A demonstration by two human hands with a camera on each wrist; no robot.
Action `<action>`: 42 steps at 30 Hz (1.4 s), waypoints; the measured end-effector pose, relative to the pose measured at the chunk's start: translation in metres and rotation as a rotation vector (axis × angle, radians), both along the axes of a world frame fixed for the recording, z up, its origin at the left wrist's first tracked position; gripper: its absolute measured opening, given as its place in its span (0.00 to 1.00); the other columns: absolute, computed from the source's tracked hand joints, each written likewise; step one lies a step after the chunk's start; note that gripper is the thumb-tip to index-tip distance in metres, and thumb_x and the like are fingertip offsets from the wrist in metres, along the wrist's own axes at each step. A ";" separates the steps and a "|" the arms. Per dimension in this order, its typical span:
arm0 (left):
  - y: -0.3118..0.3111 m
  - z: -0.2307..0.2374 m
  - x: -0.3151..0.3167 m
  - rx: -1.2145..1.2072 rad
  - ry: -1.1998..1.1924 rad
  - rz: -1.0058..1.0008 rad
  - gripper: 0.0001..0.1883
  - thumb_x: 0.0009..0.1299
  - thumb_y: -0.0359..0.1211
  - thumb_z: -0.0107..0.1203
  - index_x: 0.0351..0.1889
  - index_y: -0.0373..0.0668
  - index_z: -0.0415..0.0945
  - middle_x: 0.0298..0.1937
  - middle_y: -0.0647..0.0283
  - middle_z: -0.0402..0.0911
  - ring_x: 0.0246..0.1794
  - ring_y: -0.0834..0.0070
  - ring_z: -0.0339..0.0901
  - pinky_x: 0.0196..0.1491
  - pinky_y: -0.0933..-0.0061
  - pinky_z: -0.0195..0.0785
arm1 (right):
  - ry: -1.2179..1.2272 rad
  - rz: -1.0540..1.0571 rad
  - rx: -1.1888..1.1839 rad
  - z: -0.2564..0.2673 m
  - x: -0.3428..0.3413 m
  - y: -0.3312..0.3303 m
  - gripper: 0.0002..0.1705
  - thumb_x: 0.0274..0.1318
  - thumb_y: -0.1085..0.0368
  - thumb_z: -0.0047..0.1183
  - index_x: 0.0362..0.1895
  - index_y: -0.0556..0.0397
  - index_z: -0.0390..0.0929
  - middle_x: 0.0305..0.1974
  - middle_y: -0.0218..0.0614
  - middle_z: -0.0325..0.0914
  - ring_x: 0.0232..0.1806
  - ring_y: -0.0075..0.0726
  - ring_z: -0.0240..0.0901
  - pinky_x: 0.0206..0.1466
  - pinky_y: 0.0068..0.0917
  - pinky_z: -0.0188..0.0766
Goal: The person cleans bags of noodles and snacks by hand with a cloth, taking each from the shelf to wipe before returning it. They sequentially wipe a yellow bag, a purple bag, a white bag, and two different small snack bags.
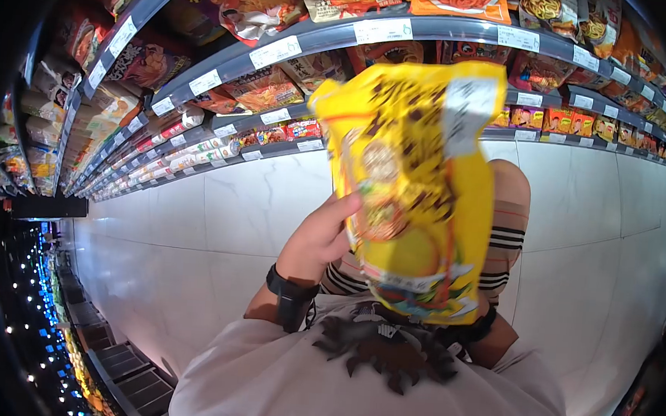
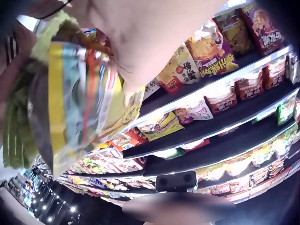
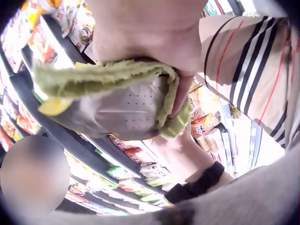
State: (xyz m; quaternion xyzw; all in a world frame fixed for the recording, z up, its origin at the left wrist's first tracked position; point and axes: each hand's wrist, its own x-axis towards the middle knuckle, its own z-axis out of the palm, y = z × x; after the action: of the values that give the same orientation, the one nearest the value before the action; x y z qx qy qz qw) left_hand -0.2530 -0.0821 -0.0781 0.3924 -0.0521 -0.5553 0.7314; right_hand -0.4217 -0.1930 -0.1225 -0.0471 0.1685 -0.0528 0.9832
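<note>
A bright yellow food bag (image 1: 418,190) with dark lettering, pictured food and a white label is held up before my chest in the head view. My left hand (image 1: 316,234) grips its left edge, thumb on the printed front. The right hand is hidden behind the bag there. In the right wrist view, my right hand (image 3: 150,37) holds a fuzzy green cloth (image 3: 103,79) that lies against the bag's silvery underside (image 3: 126,110). The left hand (image 3: 168,154) shows beyond it. From the left wrist, the cloth (image 2: 18,126) appears beside the striped, blurred bag (image 2: 70,103).
Shelves with price tags (image 1: 382,30) curve across the front and left, filled with bagged foods (image 1: 261,5). Pale floor tiles (image 1: 195,222) extend below. My bare knee (image 1: 511,184) and striped shorts (image 3: 248,70) are close by. Dark crates (image 1: 124,378) stand at lower left.
</note>
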 end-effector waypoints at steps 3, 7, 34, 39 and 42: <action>0.010 -0.001 0.001 -0.122 0.054 -0.033 0.38 0.65 0.38 0.65 0.69 0.37 0.59 0.62 0.58 0.75 0.61 0.68 0.74 0.64 0.65 0.67 | 0.012 -0.086 -0.087 -0.017 0.003 0.012 0.25 0.71 0.54 0.43 0.64 0.56 0.66 0.54 0.44 0.78 0.49 0.38 0.80 0.52 0.34 0.77; 0.013 0.004 0.000 -0.083 -0.190 0.049 0.30 0.70 0.35 0.59 0.67 0.34 0.61 0.63 0.57 0.74 0.61 0.68 0.74 0.64 0.64 0.67 | 0.010 -0.171 -0.171 -0.034 0.009 0.015 0.24 0.71 0.56 0.44 0.64 0.56 0.67 0.53 0.43 0.79 0.47 0.37 0.80 0.50 0.34 0.78; 0.087 0.124 0.351 0.130 -0.543 0.971 0.23 0.82 0.45 0.35 0.64 0.39 0.66 0.65 0.55 0.72 0.63 0.56 0.71 0.67 0.45 0.61 | 0.473 -0.441 -0.589 -0.085 -0.059 -0.046 0.28 0.69 0.54 0.51 0.64 0.60 0.67 0.56 0.38 0.74 0.53 0.34 0.74 0.56 0.30 0.70; 0.046 0.114 0.390 -0.004 -0.602 0.985 0.23 0.82 0.46 0.33 0.61 0.38 0.67 0.60 0.52 0.75 0.60 0.54 0.73 0.64 0.42 0.65 | 0.495 -0.429 -0.599 -0.088 -0.067 -0.044 0.27 0.68 0.54 0.52 0.63 0.60 0.68 0.55 0.36 0.74 0.52 0.33 0.73 0.55 0.30 0.69; 0.032 0.111 0.422 -0.127 -0.688 1.079 0.11 0.77 0.33 0.40 0.51 0.40 0.70 0.49 0.55 0.78 0.47 0.57 0.80 0.51 0.45 0.75 | 0.542 -0.419 -0.657 -0.086 -0.069 -0.043 0.27 0.68 0.55 0.52 0.63 0.61 0.68 0.54 0.36 0.75 0.51 0.32 0.72 0.55 0.30 0.69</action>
State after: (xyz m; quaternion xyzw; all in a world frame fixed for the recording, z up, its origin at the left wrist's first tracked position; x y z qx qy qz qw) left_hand 0.1687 -0.0501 0.0325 0.4751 -0.1121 0.0523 0.8712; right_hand -0.4910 -0.2359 -0.2083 -0.3324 0.3992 -0.2864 0.8051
